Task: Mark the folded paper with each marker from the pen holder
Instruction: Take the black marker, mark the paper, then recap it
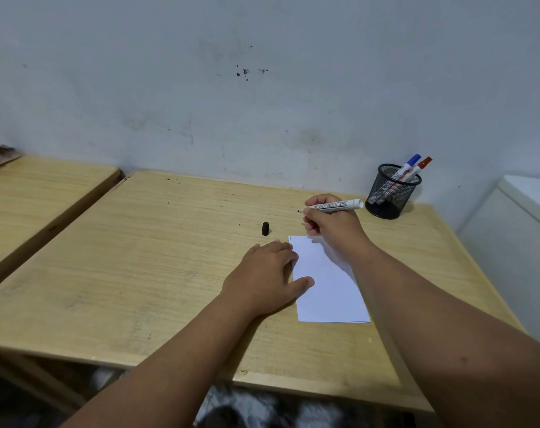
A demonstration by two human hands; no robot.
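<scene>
Left hand (264,273) presses flat, fingers spread, on the folded white paper (327,285); beyond it, right hand (330,223) fingers grip an uncapped black marker (333,206).

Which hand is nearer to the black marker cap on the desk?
Left. The left hand lies just below the black marker cap, pressing the folded paper; the right hand holds the marker farther right.

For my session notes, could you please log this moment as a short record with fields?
right hand: holds uncapped black marker, tip above the table, off the paper
left hand: flat, pressing left edge of folded paper
paper mark: small dark stroke at far-left corner
black cap: standing on wooden table
mesh pen holder: blue marker, red marker
</scene>
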